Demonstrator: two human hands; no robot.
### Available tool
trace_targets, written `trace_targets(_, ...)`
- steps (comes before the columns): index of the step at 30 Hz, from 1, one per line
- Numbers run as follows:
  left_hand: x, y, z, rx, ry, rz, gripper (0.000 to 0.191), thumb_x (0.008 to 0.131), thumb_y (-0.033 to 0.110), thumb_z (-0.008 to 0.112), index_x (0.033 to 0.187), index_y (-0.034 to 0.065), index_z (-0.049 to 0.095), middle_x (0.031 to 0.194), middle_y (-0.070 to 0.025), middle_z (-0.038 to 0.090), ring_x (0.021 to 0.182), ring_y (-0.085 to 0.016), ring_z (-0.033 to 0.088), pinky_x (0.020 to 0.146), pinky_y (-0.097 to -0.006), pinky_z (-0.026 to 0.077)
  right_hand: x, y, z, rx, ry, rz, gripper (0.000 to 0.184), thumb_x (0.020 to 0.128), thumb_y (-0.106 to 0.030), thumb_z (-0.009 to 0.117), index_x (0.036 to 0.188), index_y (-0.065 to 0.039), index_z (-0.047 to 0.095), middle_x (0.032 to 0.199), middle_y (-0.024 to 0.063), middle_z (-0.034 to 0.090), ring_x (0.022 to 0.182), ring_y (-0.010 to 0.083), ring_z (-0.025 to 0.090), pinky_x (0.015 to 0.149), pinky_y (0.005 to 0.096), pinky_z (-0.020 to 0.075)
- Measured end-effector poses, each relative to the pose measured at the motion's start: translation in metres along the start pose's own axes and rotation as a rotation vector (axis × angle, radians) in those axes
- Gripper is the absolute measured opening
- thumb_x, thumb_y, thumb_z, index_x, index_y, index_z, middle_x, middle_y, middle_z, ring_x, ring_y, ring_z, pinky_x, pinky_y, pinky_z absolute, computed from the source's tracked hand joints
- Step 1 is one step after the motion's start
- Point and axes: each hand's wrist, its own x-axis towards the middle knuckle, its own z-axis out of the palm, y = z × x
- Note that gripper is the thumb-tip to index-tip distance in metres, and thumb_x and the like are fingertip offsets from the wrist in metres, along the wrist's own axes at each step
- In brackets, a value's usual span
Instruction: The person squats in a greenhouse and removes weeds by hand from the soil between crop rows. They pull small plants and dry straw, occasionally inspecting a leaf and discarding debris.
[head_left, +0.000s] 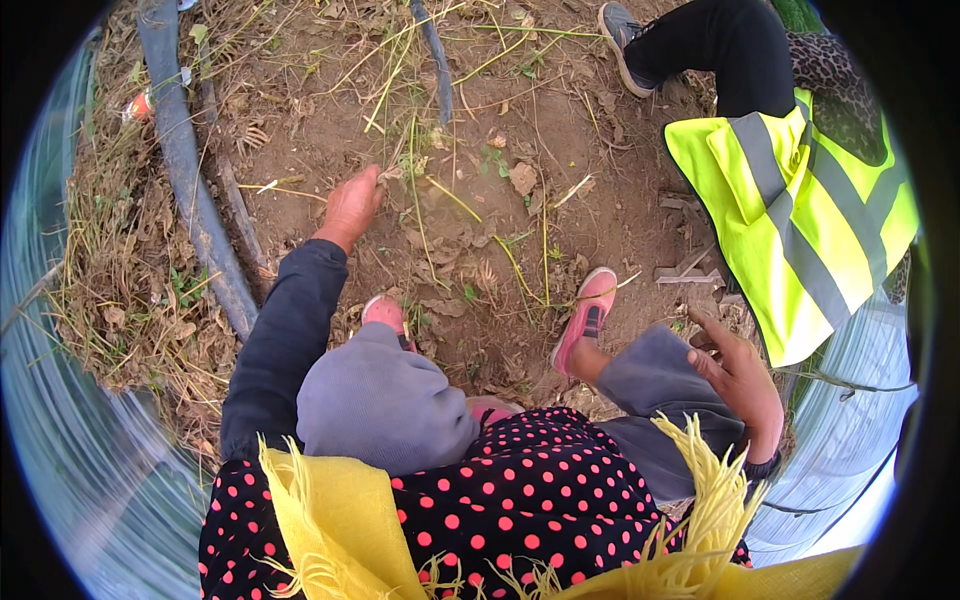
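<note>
My left hand (351, 208) reaches down to the soil with its fingers curled. Thin plant stems (391, 166) meet the fingertips, which are partly hidden, and it seems to pinch them. Longer yellow-green stalks (417, 202) lie just to the right of that hand. Beside my right knee, my right hand (739, 382) is raised in the air, its fingers loosely bent and apart, with nothing in it. Between my pink shoes (587, 319) lies bare brown soil (480, 337) with dry leaves and scattered stalks.
A flat dark hose (184, 165) runs along the left, beside heaped dry plant litter (112, 300). A shorter hose piece (435, 60) lies ahead. Another person in a yellow reflective vest (795, 217) sits or crouches at right. Clear plastic sheeting (832, 442) borders both sides.
</note>
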Motion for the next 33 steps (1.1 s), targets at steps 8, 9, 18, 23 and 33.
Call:
trace_targets(8,0.020,0.058,0.028,-0.036,0.114,0.361,0.049,0.092,0.039,0.063,0.136,0.0180,0.054,0.155,-0.0206,0.030,0.138,-0.046,0.035,0.107,-0.0551,0.037,-0.001,-0.003,0.000,0.011,-0.012,0.023,0.051,0.091,-0.019,0.068,0.137,-0.003,0.052,0.101,0.0222,0.069,0.093,0.0370,0.066,0.083,0.0410,0.0504)
trace_targets(9,0.017,0.064,0.033,-0.061,0.014,0.335,0.053,0.091,0.041,0.064,0.138,0.0191,0.053,0.157,-0.0206,0.027,0.140,-0.048,0.032,0.109,-0.0570,0.035,-0.002,-0.004,-0.001,0.020,-0.006,0.003,0.052,0.091,-0.019,0.068,0.138,-0.003,0.052,0.101,0.0219,0.069,0.094,0.0371,0.066,0.083,0.0410,0.0504)
trace_targets(18,-0.100,0.074,0.046,0.314,-0.193,0.749,0.099,0.066,0.059,0.080,0.146,0.0131,0.044,0.145,-0.0127,0.044,0.130,-0.036,0.044,0.103,-0.0538,0.038,-0.002,-0.002,-0.004,0.005,-0.004,-0.005,0.052,0.091,-0.018,0.068,0.139,-0.004,0.051,0.101,0.0201,0.069,0.095,0.0369,0.065,0.084,0.0408,0.0499)
trace_targets(23,-0.102,0.072,0.061,0.576,-0.051,0.776,0.083,0.077,0.040,0.075,0.147,0.0125,0.041,0.141,-0.0100,0.048,0.122,-0.030,0.050,0.095,-0.0469,0.044,-0.003,-0.003,-0.003,-0.037,0.031,-0.026,0.053,0.090,-0.016,0.068,0.139,-0.003,0.051,0.100,0.0200,0.069,0.094,0.0362,0.065,0.084,0.0403,0.0499)
trace_targets(33,-0.092,0.064,0.055,0.037,-0.072,0.470,0.019,0.087,0.016,0.060,0.103,0.0097,0.052,0.095,-0.0153,0.064,0.084,-0.036,0.068,0.067,-0.0447,0.055,-0.010,-0.006,0.000,-0.005,0.055,-0.087,0.052,0.090,-0.014,0.068,0.138,-0.003,0.051,0.099,0.0213,0.069,0.092,0.0369,0.066,0.082,0.0398,0.0504)
